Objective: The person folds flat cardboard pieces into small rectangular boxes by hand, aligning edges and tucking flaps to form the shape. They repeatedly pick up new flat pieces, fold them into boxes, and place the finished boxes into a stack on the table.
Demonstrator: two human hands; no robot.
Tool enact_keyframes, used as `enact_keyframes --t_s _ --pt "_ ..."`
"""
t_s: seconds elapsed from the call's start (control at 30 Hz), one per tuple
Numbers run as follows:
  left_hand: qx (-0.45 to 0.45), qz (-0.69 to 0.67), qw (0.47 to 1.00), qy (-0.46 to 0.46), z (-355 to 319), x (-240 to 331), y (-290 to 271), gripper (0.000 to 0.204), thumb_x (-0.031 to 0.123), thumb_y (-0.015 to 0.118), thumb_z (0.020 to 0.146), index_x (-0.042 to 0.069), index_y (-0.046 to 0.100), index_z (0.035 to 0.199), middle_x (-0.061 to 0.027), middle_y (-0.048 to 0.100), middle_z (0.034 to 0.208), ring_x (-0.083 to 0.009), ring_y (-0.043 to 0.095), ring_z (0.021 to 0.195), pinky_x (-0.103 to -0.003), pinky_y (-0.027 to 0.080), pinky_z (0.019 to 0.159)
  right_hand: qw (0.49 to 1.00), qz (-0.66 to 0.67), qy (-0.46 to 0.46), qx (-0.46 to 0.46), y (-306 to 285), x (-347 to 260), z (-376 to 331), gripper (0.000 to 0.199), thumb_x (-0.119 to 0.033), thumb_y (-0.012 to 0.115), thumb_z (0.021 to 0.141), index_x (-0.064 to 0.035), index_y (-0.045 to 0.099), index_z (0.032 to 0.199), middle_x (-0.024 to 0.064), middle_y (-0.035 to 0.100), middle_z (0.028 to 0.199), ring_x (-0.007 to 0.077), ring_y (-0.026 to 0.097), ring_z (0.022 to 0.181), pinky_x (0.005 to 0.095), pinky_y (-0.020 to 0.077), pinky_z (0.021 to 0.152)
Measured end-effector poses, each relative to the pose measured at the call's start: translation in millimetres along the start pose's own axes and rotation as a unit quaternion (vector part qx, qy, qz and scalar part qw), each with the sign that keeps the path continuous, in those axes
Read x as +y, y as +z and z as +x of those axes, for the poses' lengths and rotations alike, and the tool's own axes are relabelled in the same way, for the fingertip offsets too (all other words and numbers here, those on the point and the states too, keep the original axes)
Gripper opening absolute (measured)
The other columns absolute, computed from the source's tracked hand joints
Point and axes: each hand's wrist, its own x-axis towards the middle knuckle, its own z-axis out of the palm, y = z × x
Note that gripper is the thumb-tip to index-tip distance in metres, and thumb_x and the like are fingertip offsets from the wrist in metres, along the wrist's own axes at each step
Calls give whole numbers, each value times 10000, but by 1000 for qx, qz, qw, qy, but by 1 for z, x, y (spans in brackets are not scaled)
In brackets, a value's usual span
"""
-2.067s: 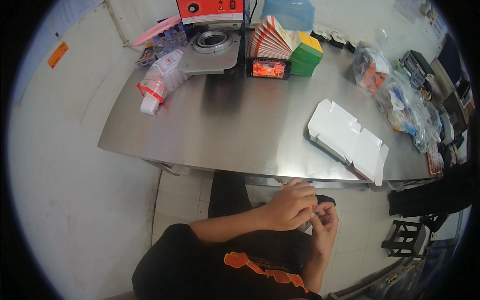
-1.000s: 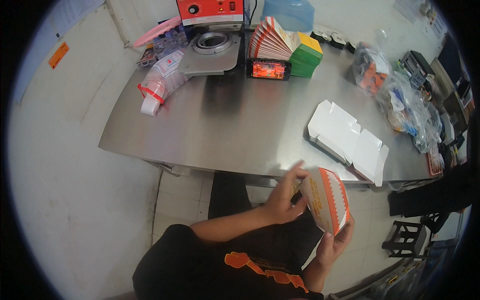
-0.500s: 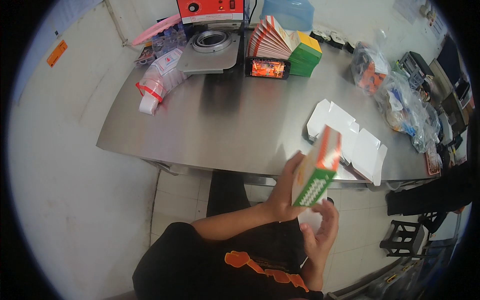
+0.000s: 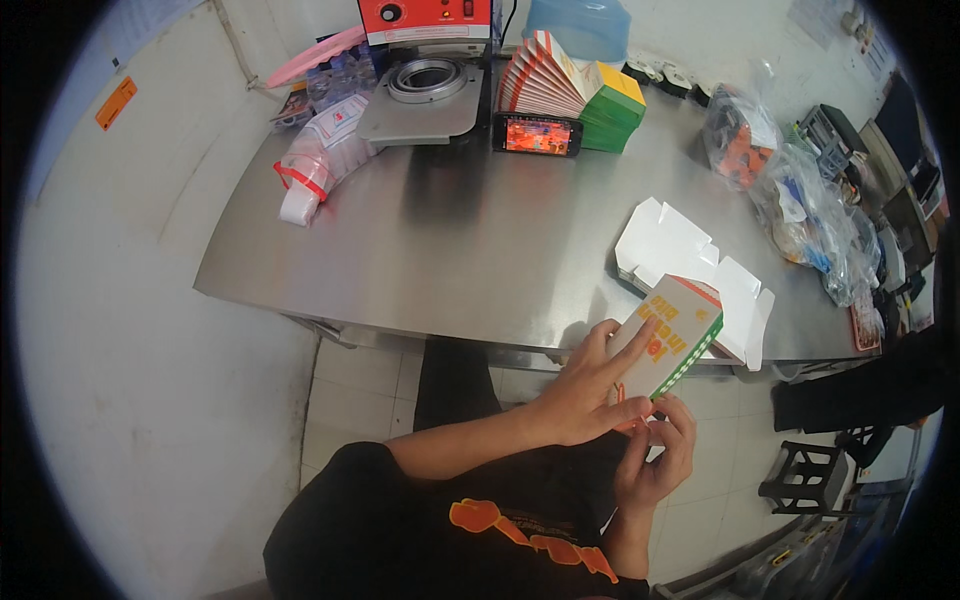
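carton: folded paper food box (image 4: pixel 672 335) held just off the steel table's (image 4: pixel 450 250) near edge; long axis tilts up and right | left hand (image 4: pixel 585 390): fingers spread flat along its side | right hand (image 4: pixel 655 455): closed on its lower end, directly beneath

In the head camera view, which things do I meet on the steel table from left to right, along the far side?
Sleeve of stacked clear plastic cups → red-topped sealing machine with metal ring → black phone with lit screen → fanned stack of flat cartons → clear plastic bags.
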Motion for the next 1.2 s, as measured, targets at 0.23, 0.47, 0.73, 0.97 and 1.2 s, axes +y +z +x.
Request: enact_keyframes --t_s 0.23,0.47,0.73,0.97,1.2 --pt "9 -1 999 -36 -1 6 -2 934 513 594 960 43 116 1611 -323 303 1392 -499 342 1320 -482 292 1135 997 26 72 -6 4 2 -5 132 60 646 877 4 530 901 229 697 1077 390 703 963 423 563 820" --pt "49 -13 998 -28 -2 4 0 968 430 665 929 -45 126 1578 -294 349 1348 -441 401 1264 -480 321 1104 969 148 195 -33 0 8 -14 23 42 619 925 36 603 940 201 699 1056 238 727 842 308 577 649" --pt "3 3 1000 16 -2 3 1 1008 414 727 879 -55 146 1556 -267 395 1302 -406 430 1216 -471 354 1060 921 276 270 -45 -7 22 -18 74 51 665 891 65 600 859 183 659 1005 180 657 706 278 563 605" --pt "-46 -41 997 44 2 3 -4 1154 477 816 787 -45 132 1557 -258 353 1376 -407 408 1268 -465 339 1093 777 495 376 -99 -22 17 -5 344 28 713 886 -26 477 1130 130 696 901 177 676 794 272 557 655" --pt "20 -64 993 101 5 3 -8 1085 410 761 834 -36 100 1570 -258 345 1424 -406 403 1321 -473 341 1110 857 367 340 -126 -30 29 -15 320 -95 710 924 -18 476 1128 124 674 988 177 624 973 337 453 933"
